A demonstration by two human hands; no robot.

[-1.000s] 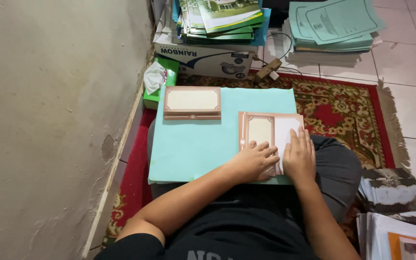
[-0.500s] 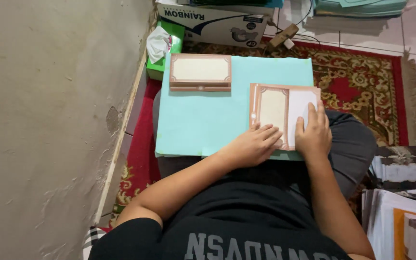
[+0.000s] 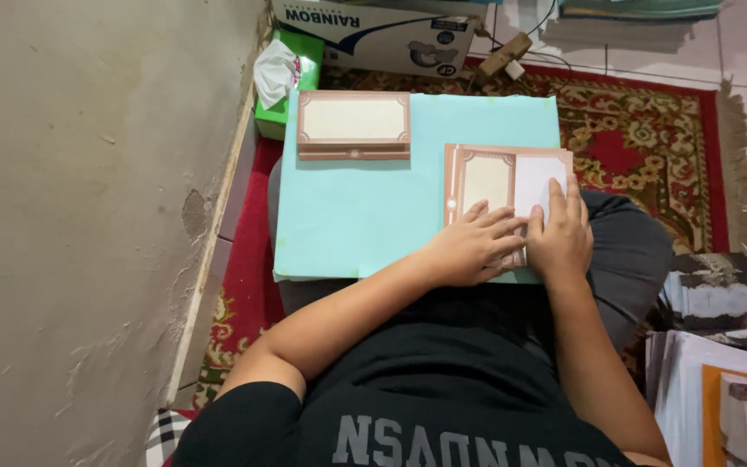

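Two hands flat on one brown-bordered card (image 3: 494,186), open, gripping nothing: left hand (image 3: 473,246) pressing the lower left part, right hand (image 3: 559,238) pressing the white flap (image 3: 536,177) folded over the right side. Card lying at the right edge of a light blue board (image 3: 365,216) on the lap. One finished-looking stack of folded cards (image 3: 354,124) at the board's far left corner. Probably mid-fold, crease still being pressed. Green tissue box (image 3: 291,78) beside the wall.

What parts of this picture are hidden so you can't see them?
- Head view: near edge of the brown-bordered card, covered by the left hand and right hand.
- Paper stack, cut off by the right edge.
- Green tissue box, partly behind the finished card stack.
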